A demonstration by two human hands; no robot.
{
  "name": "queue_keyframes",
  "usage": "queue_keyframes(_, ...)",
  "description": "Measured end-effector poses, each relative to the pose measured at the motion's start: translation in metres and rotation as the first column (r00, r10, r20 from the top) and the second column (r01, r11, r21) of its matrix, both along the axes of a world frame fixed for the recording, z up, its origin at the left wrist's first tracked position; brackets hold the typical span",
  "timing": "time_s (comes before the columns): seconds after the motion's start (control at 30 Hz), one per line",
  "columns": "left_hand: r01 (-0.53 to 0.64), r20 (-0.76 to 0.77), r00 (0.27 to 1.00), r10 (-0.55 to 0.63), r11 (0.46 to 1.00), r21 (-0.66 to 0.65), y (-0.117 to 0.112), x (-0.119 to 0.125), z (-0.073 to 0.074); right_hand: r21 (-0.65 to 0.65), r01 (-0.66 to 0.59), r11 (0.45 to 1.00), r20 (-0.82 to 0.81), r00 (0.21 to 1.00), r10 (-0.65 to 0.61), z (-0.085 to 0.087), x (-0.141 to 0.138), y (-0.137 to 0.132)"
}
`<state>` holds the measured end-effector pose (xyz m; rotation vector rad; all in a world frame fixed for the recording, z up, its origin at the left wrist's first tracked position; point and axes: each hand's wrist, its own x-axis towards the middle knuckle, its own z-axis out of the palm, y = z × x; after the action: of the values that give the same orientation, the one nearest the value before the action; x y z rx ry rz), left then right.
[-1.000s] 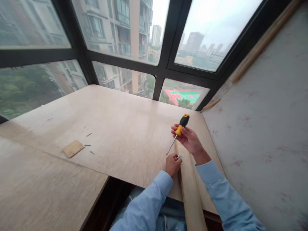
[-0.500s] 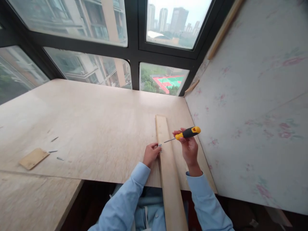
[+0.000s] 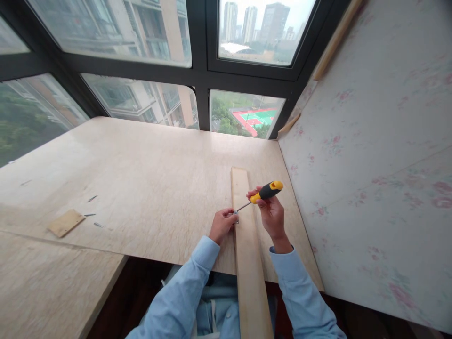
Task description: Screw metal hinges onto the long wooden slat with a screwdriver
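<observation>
A long wooden board lies on the stone ledge and sticks out over its front edge toward my body. At the board's left edge, my left hand pinches a small shiny metal bracket against the wood; its exact shape is partly covered by the fingers. My right hand is closed on a screwdriver with a yellow and black handle. The shaft slants down to the left, and its tip meets the bracket or a fastener there too small to make out.
To the left a small wooden piece lies on the stone ledge, with several thin metal bits, including one pointed piece, beside it. A flowered wall rises close on the right. Dark-framed windows stand behind the ledge.
My right hand has moved left and slightly down, bringing the screwdriver's tip from above the board to the bracket. My left hand stays at the board's edge. The view has shifted a little left.
</observation>
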<state>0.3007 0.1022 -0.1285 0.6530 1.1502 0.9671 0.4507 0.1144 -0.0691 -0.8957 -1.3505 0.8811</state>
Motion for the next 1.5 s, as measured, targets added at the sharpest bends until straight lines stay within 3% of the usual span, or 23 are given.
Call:
queue_keyframes(0.53,0.000,-0.039,0.999,0.000,1.000,0.012,0.000,0.001,0.000,-0.059,-0.005,0.998,-0.004,1.000,0.005,-0.003,-0.001,0.001)
queue_keyframes(0.83,0.003,-0.051,0.999,-0.002,1.000,0.020,-0.001,0.000,0.000,0.029,0.146,0.989,0.279,0.949,-0.149,0.003,-0.001,0.004)
queue_keyframes(0.9,0.004,-0.048,0.999,-0.003,1.000,0.028,-0.001,0.001,0.000,0.000,0.092,0.996,0.280,0.956,-0.088,0.006,0.002,0.001)
queue_keyframes(1.03,-0.001,-0.043,0.999,0.002,0.999,0.034,0.000,0.002,-0.004,-0.132,-0.143,0.981,0.188,0.968,0.166,0.016,0.011,-0.008)
queue_keyframes(1.13,-0.014,-0.066,0.998,0.016,1.000,0.028,0.000,0.002,-0.007,-0.173,-0.187,0.967,0.193,0.956,0.220,0.024,0.014,-0.013)
queue_keyframes(1.2,-0.017,-0.077,0.997,0.019,1.000,0.026,0.000,0.002,-0.006,-0.156,-0.095,0.983,0.260,0.956,0.134,0.028,0.013,-0.013)
queue_keyframes(1.27,-0.008,-0.064,0.998,0.010,1.000,0.029,-0.001,0.002,-0.004,-0.084,0.082,0.993,0.366,0.930,-0.046,0.030,0.011,-0.011)
queue_keyframes(1.37,0.003,-0.051,0.999,-0.001,0.999,0.036,-0.002,0.001,0.001,0.029,0.282,0.959,0.465,0.845,-0.263,0.029,0.008,-0.007)
queue_keyframes(1.43,0.002,-0.063,0.998,0.000,0.999,0.037,-0.002,0.002,0.002,-0.010,0.219,0.976,0.423,0.885,-0.194,0.027,0.007,-0.006)
queue_keyframes(1.5,-0.003,-0.073,0.997,0.005,0.999,0.035,-0.001,0.002,0.001,-0.082,0.027,0.996,0.298,0.954,-0.001,0.024,0.008,-0.007)
